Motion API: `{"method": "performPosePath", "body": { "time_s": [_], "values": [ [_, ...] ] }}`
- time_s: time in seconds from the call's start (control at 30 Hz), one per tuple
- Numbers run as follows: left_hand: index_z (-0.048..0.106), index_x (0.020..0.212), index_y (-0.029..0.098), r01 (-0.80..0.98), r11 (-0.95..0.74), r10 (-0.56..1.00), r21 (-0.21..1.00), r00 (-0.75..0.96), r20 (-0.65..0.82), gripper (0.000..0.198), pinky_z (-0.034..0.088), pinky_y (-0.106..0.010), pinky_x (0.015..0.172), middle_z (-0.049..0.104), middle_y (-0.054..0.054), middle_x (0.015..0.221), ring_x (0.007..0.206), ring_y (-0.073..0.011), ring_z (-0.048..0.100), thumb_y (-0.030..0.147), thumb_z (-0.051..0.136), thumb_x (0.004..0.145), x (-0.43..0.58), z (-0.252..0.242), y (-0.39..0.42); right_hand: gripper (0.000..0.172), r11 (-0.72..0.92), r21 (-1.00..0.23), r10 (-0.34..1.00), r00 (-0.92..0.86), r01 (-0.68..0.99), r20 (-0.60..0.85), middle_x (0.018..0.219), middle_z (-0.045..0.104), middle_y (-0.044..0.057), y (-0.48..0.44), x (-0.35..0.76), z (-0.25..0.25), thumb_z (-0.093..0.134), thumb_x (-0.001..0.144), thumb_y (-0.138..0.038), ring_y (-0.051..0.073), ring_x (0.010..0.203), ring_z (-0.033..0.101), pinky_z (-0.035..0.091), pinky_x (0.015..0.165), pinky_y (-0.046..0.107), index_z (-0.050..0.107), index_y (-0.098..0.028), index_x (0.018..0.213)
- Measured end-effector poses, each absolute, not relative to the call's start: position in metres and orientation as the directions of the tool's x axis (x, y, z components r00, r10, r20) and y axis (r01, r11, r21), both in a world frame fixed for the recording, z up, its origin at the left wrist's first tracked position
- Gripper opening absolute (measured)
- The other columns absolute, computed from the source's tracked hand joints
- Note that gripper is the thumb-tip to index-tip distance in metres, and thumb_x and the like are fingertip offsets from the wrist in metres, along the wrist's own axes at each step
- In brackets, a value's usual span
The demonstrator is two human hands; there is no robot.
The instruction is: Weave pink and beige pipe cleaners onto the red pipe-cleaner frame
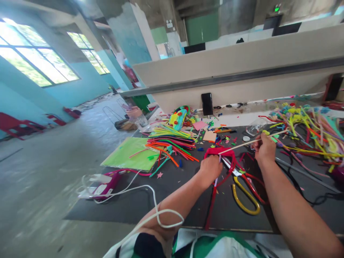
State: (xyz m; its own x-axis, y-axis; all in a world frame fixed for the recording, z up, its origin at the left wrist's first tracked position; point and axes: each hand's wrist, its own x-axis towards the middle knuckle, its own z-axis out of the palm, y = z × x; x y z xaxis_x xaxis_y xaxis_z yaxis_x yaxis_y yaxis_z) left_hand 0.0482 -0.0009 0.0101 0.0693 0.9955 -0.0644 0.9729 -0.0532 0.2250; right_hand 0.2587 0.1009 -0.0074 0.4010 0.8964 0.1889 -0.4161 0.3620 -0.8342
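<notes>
My left hand (211,169) is closed at the near side of a red pipe-cleaner piece (227,152), which looks like a bent band with loose strands. A pale purple stem (215,182) shows beside its fingers. My right hand (264,148) pinches a thin pale stick (239,145), whose left end reaches the red piece just above my left hand. Between the hands, scissors (245,211) with a yellow and a red handle lie on the dark table mat (182,200), their blades partly under red strands. My fingers hide the exact grip on the left.
A bundle of coloured pipe cleaners (172,141) and a green sheet pack (129,154) lie left. More tangled pipe cleaners (309,125) are at right. A black phone (206,104) leans on the partition. A white cable (153,193) crosses my left forearm.
</notes>
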Motion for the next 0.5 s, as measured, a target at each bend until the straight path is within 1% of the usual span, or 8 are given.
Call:
{"method": "performPosePath", "body": {
  "time_s": [0.1,0.17,0.27,0.37,0.43,0.5],
  "values": [
    [0.062,0.098,0.017,0.951,-0.024,0.999,0.31,0.034,-0.026,0.028,0.048,-0.033,0.08,0.067,-0.011,0.102,0.094,-0.024,0.064,0.034,0.043,0.086,0.045,0.007,-0.001,0.029,0.289,-0.804,0.948,0.272,-0.52,0.165,0.039,0.044,-0.007,0.098,0.255,-0.008,0.058,0.08,-0.042,0.005,0.028,0.034,0.042,0.037,0.022,0.053,-0.018,0.065],
    [0.063,0.095,0.018,0.932,-0.001,1.0,0.362,0.005,-0.01,0.026,0.047,-0.032,0.079,0.068,-0.01,0.1,0.092,-0.0232,0.064,0.034,0.045,0.086,0.044,0.005,0.0,0.027,0.244,-0.792,0.968,0.193,-0.559,0.162,0.041,0.047,-0.007,0.095,0.251,-0.007,0.059,0.079,-0.043,0.006,0.03,0.036,0.045,0.042,0.024,0.055,-0.018,0.067],
    [0.062,0.09,0.02,0.888,0.013,0.999,0.46,-0.028,0.026,0.024,0.046,-0.03,0.075,0.069,-0.007,0.092,0.086,-0.0215,0.064,0.037,0.045,0.086,0.04,0.001,0.002,0.024,0.211,-0.796,0.978,0.112,-0.568,0.179,0.046,0.052,-0.004,0.092,0.244,-0.007,0.06,0.079,-0.041,0.006,0.033,0.04,0.047,0.045,0.025,0.058,-0.018,0.07],
    [0.061,0.088,0.02,0.801,0.017,0.995,0.598,-0.07,0.066,0.023,0.044,-0.026,0.067,0.068,-0.005,0.084,0.079,-0.0183,0.063,0.037,0.045,0.086,0.036,-0.005,0.008,0.02,0.183,-0.791,0.981,0.059,-0.584,0.183,0.052,0.057,-0.002,0.091,0.242,-0.011,0.06,0.079,-0.037,0.007,0.036,0.043,0.047,0.049,0.026,0.061,-0.018,0.074],
    [0.059,0.087,0.019,0.73,0.025,0.992,0.683,-0.104,0.075,0.019,0.042,-0.024,0.063,0.067,-0.004,0.08,0.075,-0.0163,0.062,0.034,0.047,0.085,0.033,-0.011,0.014,0.018,0.149,-0.781,0.986,0.032,-0.607,0.163,0.055,0.058,-0.002,0.092,0.243,-0.015,0.06,0.079,-0.036,0.007,0.038,0.044,0.048,0.051,0.026,0.062,-0.019,0.077],
    [0.058,0.086,0.019,0.673,0.045,0.988,0.738,-0.138,0.066,0.014,0.041,-0.023,0.062,0.066,-0.003,0.079,0.073,-0.0151,0.06,0.029,0.05,0.083,0.031,-0.016,0.019,0.018,0.085,-0.754,0.994,0.002,-0.651,0.11,0.055,0.057,-0.002,0.095,0.246,-0.019,0.061,0.078,-0.037,0.006,0.039,0.042,0.048,0.052,0.026,0.063,-0.019,0.078]
  ]
}}
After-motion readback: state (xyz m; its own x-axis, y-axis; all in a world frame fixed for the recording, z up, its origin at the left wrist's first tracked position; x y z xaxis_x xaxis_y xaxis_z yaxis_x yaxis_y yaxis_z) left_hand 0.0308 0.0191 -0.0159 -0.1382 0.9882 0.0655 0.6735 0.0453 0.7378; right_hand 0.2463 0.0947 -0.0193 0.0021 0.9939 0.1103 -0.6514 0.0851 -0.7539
